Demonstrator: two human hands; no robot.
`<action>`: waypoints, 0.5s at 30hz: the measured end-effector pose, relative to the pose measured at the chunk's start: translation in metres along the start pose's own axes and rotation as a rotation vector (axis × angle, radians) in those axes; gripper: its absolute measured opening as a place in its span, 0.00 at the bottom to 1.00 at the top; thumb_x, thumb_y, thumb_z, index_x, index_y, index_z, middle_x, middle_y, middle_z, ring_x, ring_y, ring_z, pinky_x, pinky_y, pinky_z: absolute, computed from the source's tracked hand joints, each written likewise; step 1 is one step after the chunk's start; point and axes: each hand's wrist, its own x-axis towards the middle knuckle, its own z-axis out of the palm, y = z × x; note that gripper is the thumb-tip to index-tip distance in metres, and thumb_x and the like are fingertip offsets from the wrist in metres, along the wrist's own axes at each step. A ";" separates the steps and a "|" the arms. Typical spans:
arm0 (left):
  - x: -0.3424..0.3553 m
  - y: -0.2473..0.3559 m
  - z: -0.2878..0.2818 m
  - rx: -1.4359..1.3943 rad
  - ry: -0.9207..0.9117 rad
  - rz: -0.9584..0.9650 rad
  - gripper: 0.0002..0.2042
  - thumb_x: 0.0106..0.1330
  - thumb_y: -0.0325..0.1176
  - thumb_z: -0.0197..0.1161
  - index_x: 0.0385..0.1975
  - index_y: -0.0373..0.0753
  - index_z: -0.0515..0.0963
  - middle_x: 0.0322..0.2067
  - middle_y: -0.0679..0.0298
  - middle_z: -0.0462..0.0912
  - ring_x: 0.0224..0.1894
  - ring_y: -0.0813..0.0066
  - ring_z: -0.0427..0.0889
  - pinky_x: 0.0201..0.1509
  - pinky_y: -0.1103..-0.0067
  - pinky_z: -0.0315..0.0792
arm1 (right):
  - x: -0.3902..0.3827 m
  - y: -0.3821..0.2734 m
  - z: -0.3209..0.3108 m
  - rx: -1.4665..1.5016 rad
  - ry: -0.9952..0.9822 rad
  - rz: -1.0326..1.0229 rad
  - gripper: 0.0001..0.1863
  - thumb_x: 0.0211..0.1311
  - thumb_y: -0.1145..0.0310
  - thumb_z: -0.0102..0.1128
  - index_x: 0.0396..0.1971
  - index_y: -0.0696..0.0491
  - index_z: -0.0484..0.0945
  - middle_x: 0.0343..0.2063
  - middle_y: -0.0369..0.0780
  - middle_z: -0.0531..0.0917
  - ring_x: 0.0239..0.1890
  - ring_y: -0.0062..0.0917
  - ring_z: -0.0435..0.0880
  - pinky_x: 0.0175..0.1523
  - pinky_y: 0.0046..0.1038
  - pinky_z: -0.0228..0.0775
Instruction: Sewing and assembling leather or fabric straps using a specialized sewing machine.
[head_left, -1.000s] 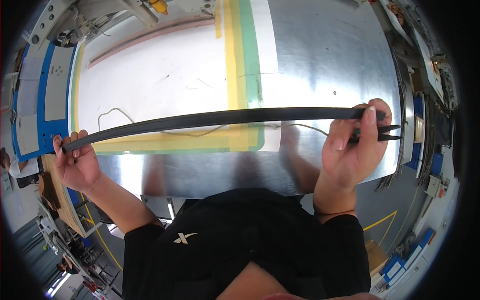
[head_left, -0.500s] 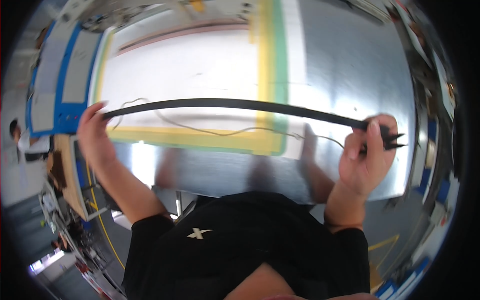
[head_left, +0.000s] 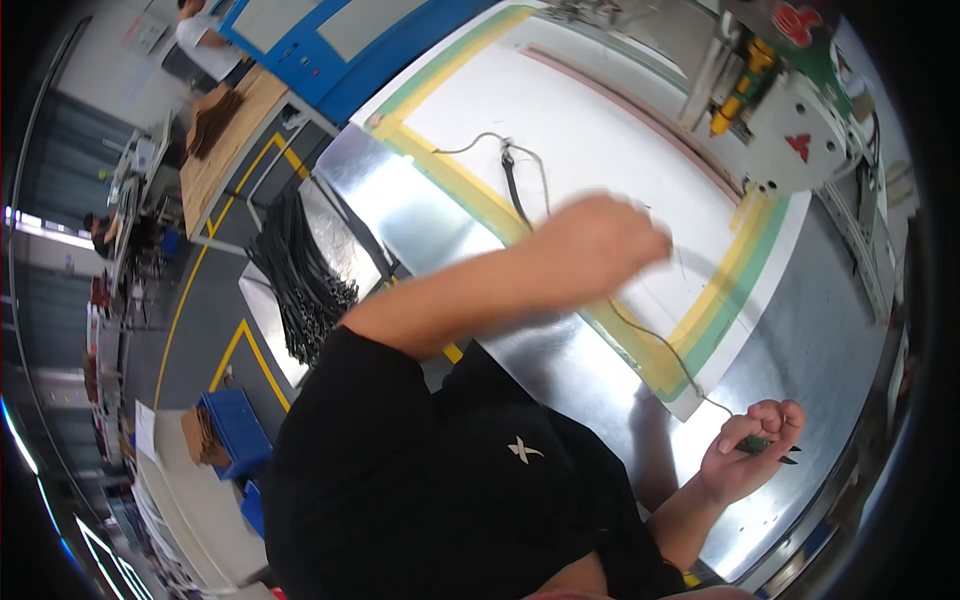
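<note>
My left hand (head_left: 605,245) is smeared by motion as it reaches across the white sheet (head_left: 610,110); its fingers do not show clearly. A black strap (head_left: 512,182) lies on the sheet and runs out of sight behind my left forearm, so I cannot tell whether the hand touches it. At the right edge of the metal table, my right hand (head_left: 745,455) is closed round small green-handled snips (head_left: 762,444) with two dark pointed tips. A thin cord (head_left: 668,352) runs from beside this hand over the taped border and up across the sheet.
Black straps (head_left: 300,270) lie heaped on a metal surface at left. A machine head (head_left: 800,130) with a yellow cylinder stands at the far right. Beyond the table is a blue cabinet (head_left: 330,55); a wooden bench (head_left: 230,150) stands at left. Another person (head_left: 205,45) stands behind it.
The black strap is no longer stretched between my hands; my right hand has let go of it. My left arm has swung across to the right, and the view has turned left.
</note>
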 end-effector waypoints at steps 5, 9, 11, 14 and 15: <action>-0.014 -0.050 -0.164 0.194 0.425 -0.368 0.08 0.76 0.29 0.60 0.49 0.38 0.81 0.40 0.64 0.88 0.38 0.73 0.87 0.39 0.77 0.78 | 0.010 0.011 -0.008 -0.214 0.211 0.132 0.17 0.83 0.58 0.46 0.50 0.58 0.74 0.33 0.41 0.80 0.16 0.15 0.67 0.23 0.15 0.53; -0.009 0.004 -0.252 -0.052 1.122 -0.483 0.09 0.83 0.30 0.51 0.51 0.33 0.76 0.28 0.66 0.81 0.26 0.81 0.77 0.31 0.86 0.75 | 0.021 0.029 -0.003 -0.310 0.303 0.250 0.15 0.79 0.61 0.48 0.46 0.57 0.78 0.31 0.39 0.79 0.16 0.15 0.66 0.22 0.16 0.51; -0.026 -0.001 -0.272 -0.076 1.157 -0.557 0.13 0.85 0.34 0.48 0.50 0.33 0.78 0.27 0.67 0.80 0.24 0.81 0.75 0.29 0.85 0.72 | 0.022 0.036 -0.005 -0.332 0.311 0.272 0.15 0.78 0.61 0.49 0.46 0.57 0.78 0.31 0.38 0.79 0.16 0.15 0.66 0.23 0.17 0.51; -0.109 -0.040 -0.322 -0.084 0.928 -0.769 0.09 0.75 0.28 0.62 0.51 0.37 0.79 0.41 0.63 0.87 0.40 0.74 0.88 0.36 0.80 0.79 | 0.024 0.042 -0.005 -0.368 0.290 0.292 0.14 0.78 0.61 0.50 0.45 0.57 0.79 0.31 0.38 0.79 0.17 0.15 0.66 0.23 0.17 0.51; -0.132 -0.054 -0.326 -0.078 0.937 -0.780 0.09 0.75 0.28 0.62 0.51 0.37 0.79 0.41 0.63 0.87 0.40 0.74 0.88 0.36 0.80 0.79 | 0.025 0.044 -0.006 -0.385 0.276 0.290 0.14 0.78 0.61 0.51 0.45 0.57 0.79 0.30 0.38 0.80 0.17 0.15 0.67 0.22 0.18 0.51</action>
